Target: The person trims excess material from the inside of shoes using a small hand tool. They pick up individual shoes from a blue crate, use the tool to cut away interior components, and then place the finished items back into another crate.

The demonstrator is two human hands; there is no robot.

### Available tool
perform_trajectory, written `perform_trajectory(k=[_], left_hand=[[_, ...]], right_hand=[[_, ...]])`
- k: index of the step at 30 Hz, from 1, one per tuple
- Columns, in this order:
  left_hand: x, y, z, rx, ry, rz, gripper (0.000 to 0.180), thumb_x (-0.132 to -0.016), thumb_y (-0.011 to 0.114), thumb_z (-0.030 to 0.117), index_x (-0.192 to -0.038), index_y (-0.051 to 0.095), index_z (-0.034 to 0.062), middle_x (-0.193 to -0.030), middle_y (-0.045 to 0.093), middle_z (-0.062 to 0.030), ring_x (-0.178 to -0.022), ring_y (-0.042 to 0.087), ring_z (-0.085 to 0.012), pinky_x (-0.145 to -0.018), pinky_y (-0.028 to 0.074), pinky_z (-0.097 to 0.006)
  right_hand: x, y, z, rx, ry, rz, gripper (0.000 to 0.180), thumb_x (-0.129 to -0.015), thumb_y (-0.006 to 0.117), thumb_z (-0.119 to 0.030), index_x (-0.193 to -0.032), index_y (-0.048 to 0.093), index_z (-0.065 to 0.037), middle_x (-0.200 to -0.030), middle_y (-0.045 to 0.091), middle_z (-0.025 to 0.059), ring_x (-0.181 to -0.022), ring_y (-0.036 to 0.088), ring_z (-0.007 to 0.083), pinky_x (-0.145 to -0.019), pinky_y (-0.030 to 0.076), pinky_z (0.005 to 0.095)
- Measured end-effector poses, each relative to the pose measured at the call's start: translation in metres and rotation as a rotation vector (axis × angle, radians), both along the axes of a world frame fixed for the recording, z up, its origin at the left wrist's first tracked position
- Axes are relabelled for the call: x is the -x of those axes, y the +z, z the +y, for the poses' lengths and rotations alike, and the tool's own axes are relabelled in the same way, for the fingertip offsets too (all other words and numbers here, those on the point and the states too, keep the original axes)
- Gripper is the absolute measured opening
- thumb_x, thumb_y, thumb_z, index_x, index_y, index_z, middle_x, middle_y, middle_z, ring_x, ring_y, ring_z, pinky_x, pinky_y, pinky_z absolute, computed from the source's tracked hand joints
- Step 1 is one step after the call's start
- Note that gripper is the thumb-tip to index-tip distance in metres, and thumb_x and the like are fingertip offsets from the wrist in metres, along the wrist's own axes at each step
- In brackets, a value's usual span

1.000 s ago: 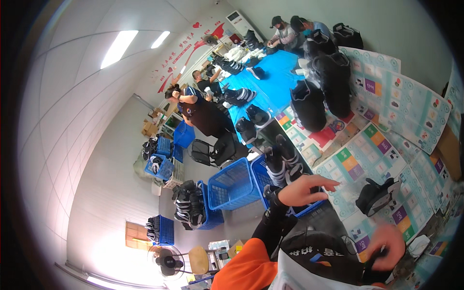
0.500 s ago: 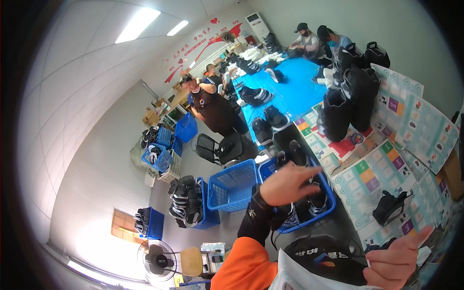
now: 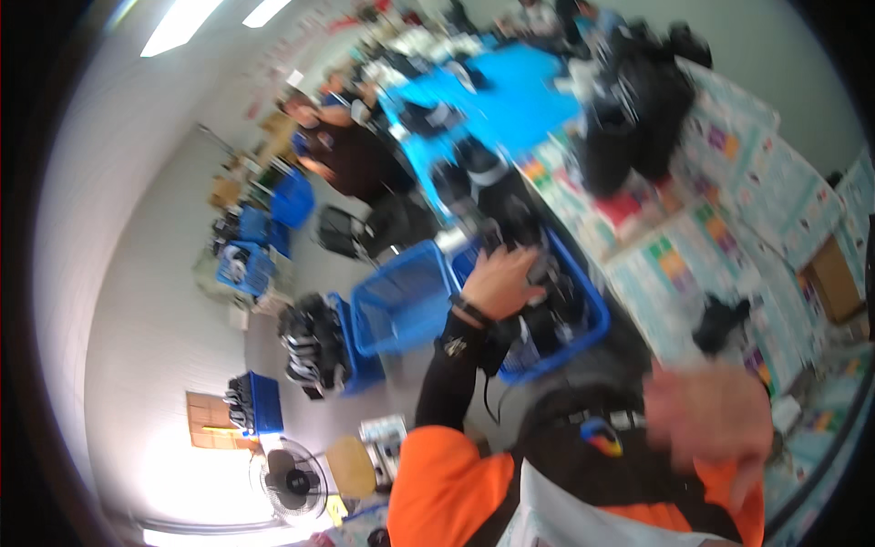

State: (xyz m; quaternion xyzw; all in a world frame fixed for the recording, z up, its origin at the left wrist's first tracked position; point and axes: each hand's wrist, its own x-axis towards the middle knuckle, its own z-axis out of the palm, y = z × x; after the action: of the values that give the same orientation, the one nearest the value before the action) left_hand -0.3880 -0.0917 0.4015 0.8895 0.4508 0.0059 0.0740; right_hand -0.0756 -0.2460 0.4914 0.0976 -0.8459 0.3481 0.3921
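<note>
My left hand [image 3: 499, 281] reaches over a blue plastic crate [image 3: 597, 335] filled with dark shoes [image 3: 561, 305]. Its fingers are stretched out and somewhat parted. The fingertips lie over a dark shoe, and blur hides whether they touch it. A black band circles my left wrist. My right hand [image 3: 706, 410] is raised in front of my dark apron [image 3: 583, 456], heavily smeared by motion, so its fingers cannot be made out. To its right, a black shoe piece [image 3: 720, 321] lies on the printed sheets [image 3: 674, 301] covering the table.
Left of the shoe crate stands another blue crate [image 3: 401, 301]; beyond it, stacked shoes [image 3: 310, 342]. A black chair [image 3: 392, 228] and a standing person [image 3: 351, 150] are farther off. Tall dark shoes [image 3: 629, 118] crowd the table beside its blue cover [image 3: 519, 91]. A fan [image 3: 290, 480] stands lower left.
The view has shifted, so the room appears lower and farther left. My left hand has moved over the shoes in the crate. My right hand has moved inward before the apron.
</note>
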Motion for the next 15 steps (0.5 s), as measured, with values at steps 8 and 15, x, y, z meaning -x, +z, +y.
perform_trajectory(k=[8, 15], left_hand=[[-0.111, 0.003, -0.075, -0.265, -0.652, -0.165, 0.057, -0.087, 0.058, 0.020, -0.141, 0.052, 0.0060, -0.147, 0.048, -0.0124, -0.144, 0.039, -0.0346, -0.124, 0.018, -0.057], [-0.094, 0.016, -0.066, -0.249, -0.641, -0.272, 0.074, -0.087, 0.066, 0.018, -0.155, 0.038, 0.0100, -0.164, 0.029, -0.0117, -0.154, 0.019, -0.0385, -0.123, 0.017, -0.059]], right_hand=[[0.012, -0.076, 0.068, 0.803, -0.353, 0.233, 0.083, -0.106, 0.020, -0.061, -0.055, 0.051, -0.004, -0.060, 0.055, 0.0085, -0.056, 0.050, 0.0177, -0.056, 0.040, 0.0304], [0.015, -0.002, 0.022, -0.244, -1.095, 0.044, 0.039, -0.093, 0.057, -0.035, -0.066, 0.051, -0.007, -0.058, 0.052, 0.0039, -0.050, 0.050, 0.0212, -0.071, 0.048, 0.0367]])
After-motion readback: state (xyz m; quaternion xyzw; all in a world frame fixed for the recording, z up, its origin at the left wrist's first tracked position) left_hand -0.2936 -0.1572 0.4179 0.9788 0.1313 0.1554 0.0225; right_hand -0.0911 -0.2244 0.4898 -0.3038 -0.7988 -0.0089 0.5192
